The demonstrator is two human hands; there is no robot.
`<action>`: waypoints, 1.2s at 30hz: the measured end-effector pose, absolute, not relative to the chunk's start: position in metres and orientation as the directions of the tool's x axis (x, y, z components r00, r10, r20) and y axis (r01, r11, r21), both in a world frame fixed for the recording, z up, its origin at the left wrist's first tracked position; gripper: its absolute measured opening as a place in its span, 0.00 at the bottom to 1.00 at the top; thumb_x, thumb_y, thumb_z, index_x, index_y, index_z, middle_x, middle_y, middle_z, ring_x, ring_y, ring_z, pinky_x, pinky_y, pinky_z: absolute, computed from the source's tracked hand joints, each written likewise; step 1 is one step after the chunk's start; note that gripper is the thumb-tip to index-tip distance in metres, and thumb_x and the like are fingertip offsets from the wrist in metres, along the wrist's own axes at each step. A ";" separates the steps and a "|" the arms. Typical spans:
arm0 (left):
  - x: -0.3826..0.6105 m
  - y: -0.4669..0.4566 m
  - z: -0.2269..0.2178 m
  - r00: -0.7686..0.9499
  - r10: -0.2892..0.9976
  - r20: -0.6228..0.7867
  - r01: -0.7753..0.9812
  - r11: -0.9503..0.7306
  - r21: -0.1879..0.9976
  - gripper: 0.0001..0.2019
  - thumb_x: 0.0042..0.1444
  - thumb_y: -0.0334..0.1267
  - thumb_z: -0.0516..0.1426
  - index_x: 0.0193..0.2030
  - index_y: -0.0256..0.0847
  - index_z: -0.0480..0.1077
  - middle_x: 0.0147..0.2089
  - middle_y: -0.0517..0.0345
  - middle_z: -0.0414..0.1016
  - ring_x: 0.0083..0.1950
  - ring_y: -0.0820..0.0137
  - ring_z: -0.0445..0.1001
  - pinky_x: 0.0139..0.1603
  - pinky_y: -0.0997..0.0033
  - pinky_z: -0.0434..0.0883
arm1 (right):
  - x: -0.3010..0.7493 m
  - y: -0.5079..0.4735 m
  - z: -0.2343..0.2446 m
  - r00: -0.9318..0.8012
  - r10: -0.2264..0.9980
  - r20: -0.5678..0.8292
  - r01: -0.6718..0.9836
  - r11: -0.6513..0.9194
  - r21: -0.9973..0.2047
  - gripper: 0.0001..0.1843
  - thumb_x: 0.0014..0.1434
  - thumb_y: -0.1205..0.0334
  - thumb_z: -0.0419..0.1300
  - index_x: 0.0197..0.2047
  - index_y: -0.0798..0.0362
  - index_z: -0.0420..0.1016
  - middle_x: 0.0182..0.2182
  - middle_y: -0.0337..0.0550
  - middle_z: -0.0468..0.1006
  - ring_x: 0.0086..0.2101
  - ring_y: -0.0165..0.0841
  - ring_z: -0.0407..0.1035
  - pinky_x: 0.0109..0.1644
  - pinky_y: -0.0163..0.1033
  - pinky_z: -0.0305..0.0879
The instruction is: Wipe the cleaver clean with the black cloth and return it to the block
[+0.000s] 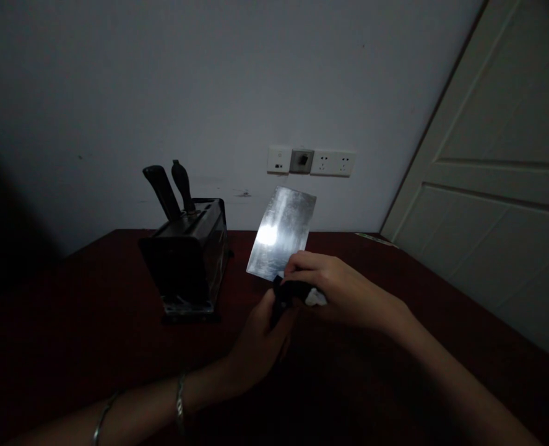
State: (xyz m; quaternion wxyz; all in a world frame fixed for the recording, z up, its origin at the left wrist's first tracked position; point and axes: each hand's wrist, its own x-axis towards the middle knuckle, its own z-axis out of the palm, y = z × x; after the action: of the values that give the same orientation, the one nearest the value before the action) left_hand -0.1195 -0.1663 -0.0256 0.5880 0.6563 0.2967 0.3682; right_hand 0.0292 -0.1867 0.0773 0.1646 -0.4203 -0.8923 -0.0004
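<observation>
A cleaver with a broad, shiny blade (283,232) is held up over the table, its blade tilted and pointing toward the wall. My left hand (258,347) is closed around its dark handle, just below the blade. Close against it, my right hand (334,288) is closed on a dark item (298,290) with a white patch at its right end; its exact kind is too dim to make out. The right fingers are beside the blade's lower right corner. Both hands partly hide the place where blade and handle meet.
A black knife block (185,266) stands on the left of the dark red table (93,347), with two black handles (163,192) sticking out of its top. Wall sockets (332,163) sit behind the blade. A pale panelled door (501,186) borders the right side. Light is low.
</observation>
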 end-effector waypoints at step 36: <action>-0.120 -0.170 -0.021 0.544 0.836 0.075 -0.018 -0.077 0.997 0.12 0.57 0.48 0.50 0.35 0.40 0.57 0.16 0.72 0.57 0.14 0.82 0.55 0.12 0.84 0.53 | 0.036 -0.193 0.083 -0.571 0.785 0.240 0.794 0.602 -0.082 0.08 0.47 0.74 0.56 0.30 0.54 0.73 0.33 0.43 0.72 0.33 0.31 0.65 0.36 0.35 0.59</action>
State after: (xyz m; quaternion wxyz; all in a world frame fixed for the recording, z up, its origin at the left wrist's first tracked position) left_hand -0.1196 -0.1698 -0.0210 0.5999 0.6421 0.3185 0.3556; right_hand 0.0365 -0.1928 0.0826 0.1265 -0.4455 -0.8861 -0.0176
